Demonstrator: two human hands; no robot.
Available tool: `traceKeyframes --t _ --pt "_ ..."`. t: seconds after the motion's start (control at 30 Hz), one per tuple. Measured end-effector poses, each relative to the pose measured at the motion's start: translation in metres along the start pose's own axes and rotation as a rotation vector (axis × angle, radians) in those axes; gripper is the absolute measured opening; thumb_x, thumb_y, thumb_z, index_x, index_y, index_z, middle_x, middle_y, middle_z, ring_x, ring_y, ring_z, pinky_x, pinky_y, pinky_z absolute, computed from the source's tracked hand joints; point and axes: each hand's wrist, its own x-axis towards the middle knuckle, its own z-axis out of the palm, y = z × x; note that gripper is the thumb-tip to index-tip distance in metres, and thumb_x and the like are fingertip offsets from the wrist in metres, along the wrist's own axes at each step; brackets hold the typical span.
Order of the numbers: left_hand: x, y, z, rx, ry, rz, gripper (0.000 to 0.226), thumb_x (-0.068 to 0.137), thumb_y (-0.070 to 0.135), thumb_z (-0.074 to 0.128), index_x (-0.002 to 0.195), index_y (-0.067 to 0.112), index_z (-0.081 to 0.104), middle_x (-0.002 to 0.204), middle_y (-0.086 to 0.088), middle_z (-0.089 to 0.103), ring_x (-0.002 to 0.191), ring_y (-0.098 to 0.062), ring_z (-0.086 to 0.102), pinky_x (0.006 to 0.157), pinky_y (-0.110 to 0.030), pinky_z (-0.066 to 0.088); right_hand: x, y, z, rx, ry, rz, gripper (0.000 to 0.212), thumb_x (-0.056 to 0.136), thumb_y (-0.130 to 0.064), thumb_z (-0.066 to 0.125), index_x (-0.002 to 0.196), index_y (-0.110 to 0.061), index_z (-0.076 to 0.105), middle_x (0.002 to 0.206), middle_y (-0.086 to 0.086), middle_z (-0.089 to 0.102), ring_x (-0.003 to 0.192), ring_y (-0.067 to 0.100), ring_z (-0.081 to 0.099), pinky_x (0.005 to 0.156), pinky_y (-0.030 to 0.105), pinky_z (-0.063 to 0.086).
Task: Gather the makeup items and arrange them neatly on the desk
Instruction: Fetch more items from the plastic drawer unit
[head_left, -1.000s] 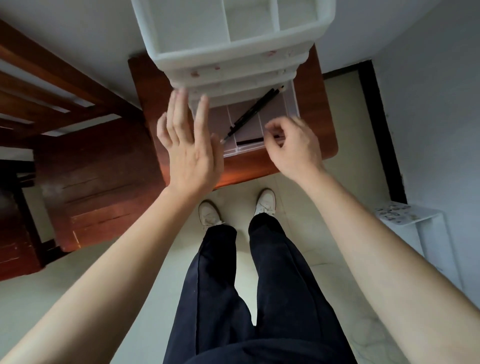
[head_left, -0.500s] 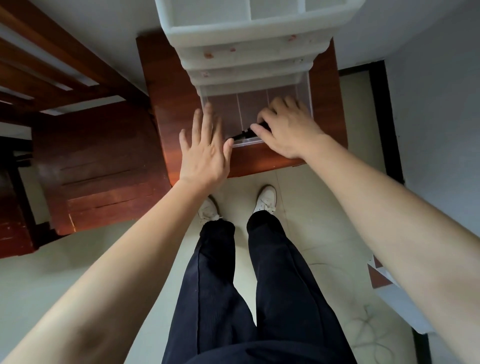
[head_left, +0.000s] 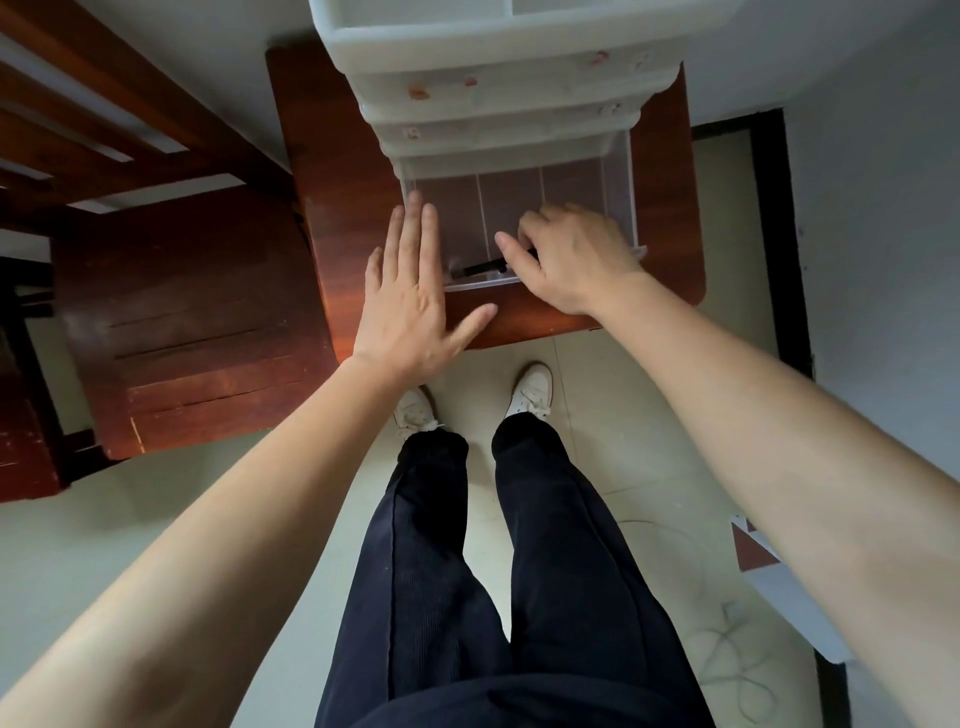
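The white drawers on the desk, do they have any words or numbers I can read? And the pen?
No readable words or numbers anywhere.
The white drawers: only small reddish spots, too blurred to read.
The black pen in the right hand: no print shows.

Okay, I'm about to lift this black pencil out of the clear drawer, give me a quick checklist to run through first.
1. Grip on the black pencil: ok. The right hand curls its fingers round the pencil's right end.
2. Drawer open enough: ok. The clear drawer stands pulled out past the upper tiers of the white organizer.
3. Drawer steadied: cannot tell. The left hand lies open at the drawer's left front corner; contact is unclear.
4. Nothing else left inside: cannot tell. The right hand hides part of the drawer.
5. Space on the desk: ok. Bare wood shows left of the organizer.
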Motion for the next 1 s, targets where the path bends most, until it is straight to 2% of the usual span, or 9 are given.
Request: traceKeyframes --t 0.1,0.23,0.37,0.47,0.5,0.6,0.7,0.8,1.0 --pt "0.0 -0.003 0.001 -0.006 0.0 0.035 0.106 0.088 0.051 0.06 0.153 -0.002 -0.007 0.161 -0.023 -0.009 0.151 -0.034 0.001 0.117 -0.05 0.028 0.001 0.002 0.001 -0.005 -0.024 -0.016 0.061 0.1 -0.058 0.024 0.096 -0.014 0.067 0.097 0.01 0.063 0.096 0.03 0.059 0.067 0.035 0.039" --pt "0.001 0.002 0.003 -0.094 0.017 -0.034 0.106 0.087 0.036 0.065 0.151 -0.007 -0.007 0.158 -0.032 -0.01 0.148 -0.043 0.01 0.11 -0.046 0.036 0.002 0.003 0.002 0.004 -0.052 -0.011 0.066 0.1 -0.06 0.02 0.089 -0.015 0.067 0.091 0.008 0.063 0.092 0.03 0.06 0.066 0.034 0.037" --pt "0.002 0.004 0.002 -0.207 0.028 -0.064 0.105 0.088 0.035 0.064 0.151 -0.002 -0.012 0.16 -0.027 0.003 0.148 -0.037 0.014 0.114 -0.046 0.033 0.001 0.004 -0.002 0.001 -0.037 -0.014 0.073 0.099 -0.065 0.014 0.066 -0.017 0.058 0.065 0.005 0.06 0.066 0.031 0.06 0.059 0.035 0.041" --pt "0.003 0.005 0.0 -0.321 0.064 -0.112 0.105 0.09 0.034 0.062 0.15 0.0 -0.016 0.15 -0.024 0.037 0.129 -0.04 0.045 0.108 -0.049 0.039 -0.001 0.003 -0.005 0.028 -0.021 -0.014 0.079 0.097 -0.068 0.01 0.069 -0.019 0.065 0.062 0.004 0.063 0.064 0.029 0.062 0.059 0.034 0.044" --pt "0.003 0.005 -0.001 -0.352 0.081 -0.126 0.106 0.089 0.035 0.062 0.15 0.002 -0.019 0.148 -0.02 0.042 0.124 -0.039 0.051 0.106 -0.049 0.04 -0.001 0.003 -0.006 0.031 -0.007 -0.007 0.081 0.096 -0.069 0.008 0.072 -0.021 0.068 0.064 0.003 0.066 0.065 0.028 0.064 0.058 0.033 0.043" --pt "0.003 0.005 -0.005 -0.443 0.112 -0.157 0.111 0.088 0.04 0.063 0.15 0.007 -0.024 0.153 -0.005 0.041 0.127 -0.032 0.052 0.109 -0.045 0.04 -0.002 0.004 -0.019 0.044 0.104 0.042 0.084 0.096 -0.069 0.006 0.066 -0.018 0.066 0.058 0.0 0.064 0.056 0.025 0.063 0.052 0.03 0.044" --pt "0.004 0.008 -0.008 -0.45 0.1 -0.175 0.116 0.085 0.051 0.068 0.152 0.001 -0.013 0.152 -0.009 0.041 0.13 -0.032 0.049 0.109 -0.042 0.039 -0.012 0.012 -0.031 0.129 0.315 0.136 0.074 0.099 -0.065 0.013 0.055 -0.019 0.051 0.047 -0.006 0.047 0.043 0.02 0.051 0.043 0.024 0.033" --pt "0.011 0.009 -0.007 -0.367 0.081 -0.222 0.119 0.075 0.068 0.067 0.154 0.003 0.006 0.15 -0.014 0.04 0.133 -0.032 0.043 0.108 -0.049 0.038 -0.035 0.029 -0.024 0.254 0.388 0.287 0.079 0.095 -0.073 0.015 0.058 -0.016 0.056 0.049 -0.002 0.052 0.045 0.022 0.054 0.042 0.027 0.034" --pt "0.022 0.006 -0.008 -0.354 0.137 -0.305 0.117 0.062 0.078 0.067 0.15 0.014 0.025 0.142 -0.006 0.048 0.127 -0.028 0.047 0.105 -0.044 0.041 -0.077 0.043 0.006 0.185 0.115 0.333 0.09 0.066 -0.099 0.024 0.073 -0.019 0.065 0.063 0.0 0.067 0.061 0.025 0.066 0.061 0.034 0.055"
